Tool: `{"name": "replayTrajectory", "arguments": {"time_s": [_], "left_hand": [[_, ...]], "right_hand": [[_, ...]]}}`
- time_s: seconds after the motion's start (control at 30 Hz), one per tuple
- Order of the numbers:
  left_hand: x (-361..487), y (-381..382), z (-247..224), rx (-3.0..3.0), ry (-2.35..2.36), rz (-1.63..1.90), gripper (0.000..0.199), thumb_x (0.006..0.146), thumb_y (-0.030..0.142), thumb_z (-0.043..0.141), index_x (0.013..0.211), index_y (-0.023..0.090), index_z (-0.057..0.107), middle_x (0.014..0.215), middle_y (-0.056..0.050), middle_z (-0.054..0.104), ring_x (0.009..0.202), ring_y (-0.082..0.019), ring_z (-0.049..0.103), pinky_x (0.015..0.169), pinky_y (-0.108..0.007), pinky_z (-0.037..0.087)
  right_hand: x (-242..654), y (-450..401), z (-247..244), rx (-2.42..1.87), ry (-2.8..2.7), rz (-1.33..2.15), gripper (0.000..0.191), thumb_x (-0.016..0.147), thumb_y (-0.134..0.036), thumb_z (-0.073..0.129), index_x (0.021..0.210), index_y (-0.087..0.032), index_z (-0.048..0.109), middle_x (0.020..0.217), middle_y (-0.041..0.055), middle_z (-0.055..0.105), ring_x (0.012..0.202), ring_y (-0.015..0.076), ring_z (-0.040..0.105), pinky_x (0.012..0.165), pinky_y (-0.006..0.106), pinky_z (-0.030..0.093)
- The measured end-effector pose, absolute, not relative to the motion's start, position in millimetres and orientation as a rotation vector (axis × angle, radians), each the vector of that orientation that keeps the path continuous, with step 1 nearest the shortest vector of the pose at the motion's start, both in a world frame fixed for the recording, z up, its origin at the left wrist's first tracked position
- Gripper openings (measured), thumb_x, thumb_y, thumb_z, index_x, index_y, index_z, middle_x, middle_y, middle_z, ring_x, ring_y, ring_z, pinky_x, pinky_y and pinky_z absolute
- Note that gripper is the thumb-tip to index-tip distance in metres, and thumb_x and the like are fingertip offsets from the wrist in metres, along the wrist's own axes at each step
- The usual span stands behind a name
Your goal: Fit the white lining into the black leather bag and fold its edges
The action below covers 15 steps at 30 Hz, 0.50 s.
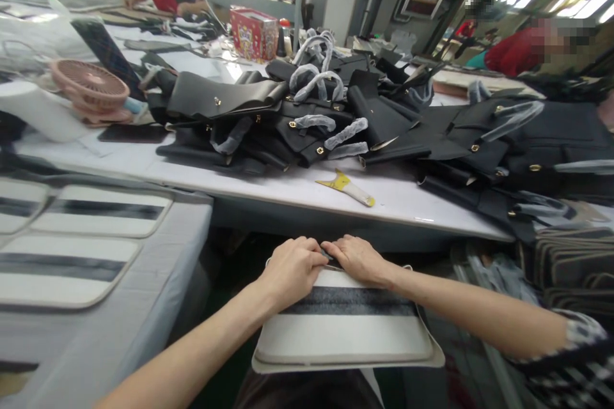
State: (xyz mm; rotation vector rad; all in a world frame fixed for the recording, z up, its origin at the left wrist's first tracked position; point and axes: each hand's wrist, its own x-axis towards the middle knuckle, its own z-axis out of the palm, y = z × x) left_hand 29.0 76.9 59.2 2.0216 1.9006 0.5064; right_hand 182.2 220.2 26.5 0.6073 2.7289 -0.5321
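Observation:
A flat white panel (350,335) with rounded corners and a dark grey stripe lies across my lap, a second layer showing beneath its near edge. My left hand (295,268) is closed at the panel's far edge, fingers curled over it. Close beside it, my right hand (359,260) also grips that edge, its forearm coming in from the right. The fingertips of both hands almost meet. A small bluish-grey bit shows between them, too little of it to name.
On the white table (268,188) lie black leather bags (316,115) with wrapped handles, a yellow-and-white tool (345,187) and a pink fan (91,83). Similar striped panels (71,281) lie on the grey surface at left. Dark pieces (575,268) are stacked at right. Other people work farther back.

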Motion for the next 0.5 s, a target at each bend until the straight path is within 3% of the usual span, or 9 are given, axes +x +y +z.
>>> {"name": "replayTrajectory", "arguments": {"time_s": [0.13, 0.27, 0.4, 0.5], "left_hand": [[12.5, 68.5, 57.7, 1.883, 1.935, 0.533, 0.017, 0.09, 0.025, 0.06, 0.094, 0.032, 0.075, 0.096, 0.005, 0.068, 0.089, -0.017, 0.061, 0.076, -0.032, 0.043], [12.4, 62.6, 58.1, 1.996, 1.949, 0.504, 0.019, 0.093, 0.027, 0.056, 0.089, 0.029, 0.075, 0.096, 0.004, 0.068, 0.089, -0.019, 0.059, 0.074, -0.034, 0.041], [9.1, 60.7, 56.5, 1.885, 1.904, 0.624, 0.021, 0.091, 0.025, 0.056, 0.086, 0.028, 0.076, 0.097, 0.003, 0.069, 0.089, -0.018, 0.061, 0.075, -0.032, 0.042], [-2.5, 56.9, 48.2, 1.552, 1.845, 0.803, 0.022, 0.082, 0.02, 0.06, 0.092, 0.03, 0.077, 0.097, 0.003, 0.07, 0.087, -0.017, 0.064, 0.074, -0.027, 0.044]], "right_hand": [[178.5, 214.6, 31.5, 0.634, 2.739, -0.45, 0.064, 0.102, -0.053, 0.013, 0.105, -0.023, 0.069, 0.102, 0.0094, 0.071, 0.096, 0.0282, 0.06, 0.081, 0.038, 0.042], [169.0, 205.8, 34.1, 0.546, 2.798, -0.286, 0.066, 0.102, -0.052, 0.014, 0.091, -0.02, 0.07, 0.097, 0.0103, 0.071, 0.096, 0.0279, 0.058, 0.082, 0.039, 0.04], [162.1, 200.8, 33.3, 0.449, 2.793, -0.32, 0.061, 0.103, -0.048, 0.016, 0.096, -0.021, 0.07, 0.098, 0.0097, 0.071, 0.093, 0.0261, 0.059, 0.081, 0.037, 0.04], [161.7, 202.0, 30.6, 0.471, 2.776, -0.416, 0.06, 0.104, -0.047, 0.015, 0.101, -0.021, 0.069, 0.099, 0.0085, 0.071, 0.093, 0.0248, 0.059, 0.083, 0.036, 0.041]]}}
